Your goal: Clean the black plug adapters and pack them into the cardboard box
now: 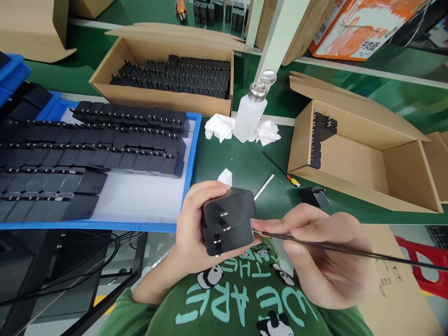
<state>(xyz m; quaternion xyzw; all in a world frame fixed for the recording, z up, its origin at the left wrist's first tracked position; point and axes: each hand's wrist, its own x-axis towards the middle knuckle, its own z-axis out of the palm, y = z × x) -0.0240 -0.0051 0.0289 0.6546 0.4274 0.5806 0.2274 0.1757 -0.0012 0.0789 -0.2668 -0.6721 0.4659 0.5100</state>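
In the head view, the left hand [192, 224] wraps around a black power adapter [236, 233], its prongs facing the camera, in front of the green shirt [210, 298]. The right hand [329, 252] pinches a thin black cable [402, 260], its tip at the adapter's right edge (whether plugged in, I cannot tell). Left of them, rows of adapters [147, 161] fill much of a blue-rimmed tray [196, 154]; a dispenser bottle [249, 119] stands beyond, beside crumpled tissues [219, 127].

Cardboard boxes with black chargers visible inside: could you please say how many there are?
2: the back box, left of the white bottle, and the right-hand box, right of it. More may be hidden.
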